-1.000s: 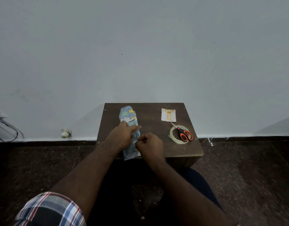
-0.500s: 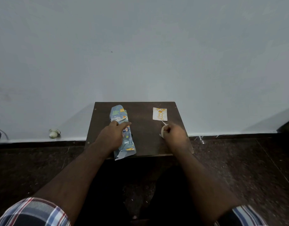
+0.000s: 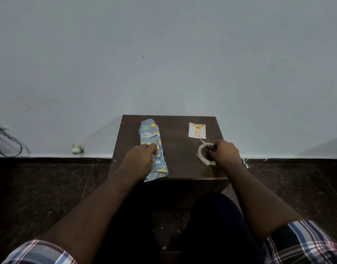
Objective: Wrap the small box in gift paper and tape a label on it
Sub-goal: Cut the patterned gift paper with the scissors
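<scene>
Sitting at a small dark table [image 3: 175, 168] set against a pale wall. Pressing the left hand [image 3: 140, 161] down on the wrapped box [image 3: 152, 143], fingers lying over the blue patterned gift paper near its middle, loosely bent rather than clenched, so the grip reading as open and resting. Lying lengthwise on the left half of the table, the wrapped box, its near end of loose paper reaching just past the front edge. Curling the right hand [image 3: 223, 152] around the scissors [image 3: 208, 146], red handles peeking out between the fingers, the blade tip pointing away toward the label [image 3: 197, 130]; grip closed on the scissors. Lying under the scissors and that hand, the tape roll [image 3: 203, 158], partly hidden. Resting flat near the far right corner, the label, a white card with orange print, apart from the hand. Showing at the bottom corners, plaid sleeves [image 3: 306, 242]. Lying on the floor by the wall at left, a small white object [image 3: 76, 149] and some cables [image 3: 9, 141].
</scene>
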`<state>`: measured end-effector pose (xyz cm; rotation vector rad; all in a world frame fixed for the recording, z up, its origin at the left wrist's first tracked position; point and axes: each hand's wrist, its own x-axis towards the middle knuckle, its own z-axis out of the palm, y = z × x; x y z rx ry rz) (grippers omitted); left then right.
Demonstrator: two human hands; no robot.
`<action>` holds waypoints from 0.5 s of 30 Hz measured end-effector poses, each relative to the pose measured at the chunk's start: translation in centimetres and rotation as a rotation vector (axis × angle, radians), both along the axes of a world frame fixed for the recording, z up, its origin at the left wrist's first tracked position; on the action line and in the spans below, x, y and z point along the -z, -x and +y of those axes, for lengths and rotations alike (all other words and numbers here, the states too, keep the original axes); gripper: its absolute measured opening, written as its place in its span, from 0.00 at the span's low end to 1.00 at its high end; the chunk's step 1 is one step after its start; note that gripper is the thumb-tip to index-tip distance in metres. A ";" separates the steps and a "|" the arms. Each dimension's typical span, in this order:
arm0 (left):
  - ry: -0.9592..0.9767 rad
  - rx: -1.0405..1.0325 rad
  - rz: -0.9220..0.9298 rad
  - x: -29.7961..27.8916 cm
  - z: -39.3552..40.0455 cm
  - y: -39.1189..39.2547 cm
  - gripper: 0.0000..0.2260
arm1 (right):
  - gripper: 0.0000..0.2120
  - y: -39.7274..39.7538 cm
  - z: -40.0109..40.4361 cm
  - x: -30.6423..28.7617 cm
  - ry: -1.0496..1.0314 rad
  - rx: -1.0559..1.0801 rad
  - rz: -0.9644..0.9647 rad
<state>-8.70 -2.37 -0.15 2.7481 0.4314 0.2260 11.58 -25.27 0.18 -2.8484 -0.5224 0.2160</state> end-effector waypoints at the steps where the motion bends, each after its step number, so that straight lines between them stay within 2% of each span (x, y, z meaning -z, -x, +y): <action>1: -0.013 -0.010 0.003 -0.1 -0.2 0.2 0.06 | 0.07 0.3 0.1 -0.5 -0.065 0.020 0.009; 5: -0.058 -0.041 0.056 -0.6 -1.0 1.0 0.07 | 0.04 3.5 0.5 -1.9 -0.480 0.063 0.188; 7: -0.047 -0.039 0.081 -0.9 -1.3 1.3 0.09 | 0.06 6.1 0.9 -2.4 -0.755 0.123 0.432; 9: -0.026 -0.026 0.101 -1.0 -1.5 1.6 0.10 | 0.10 9.0 0.9 -2.7 -0.940 0.190 0.708; 11: -0.023 0.000 0.125 -1.1 -1.5 2.1 0.13 | 0.11 11.6 0.8 -2.7 -0.989 0.211 0.872; 15: -0.018 0.013 0.126 -1.2 -1.8 2.8 0.13 | 0.10 15.1 0.2 -1.0 -0.999 0.216 1.006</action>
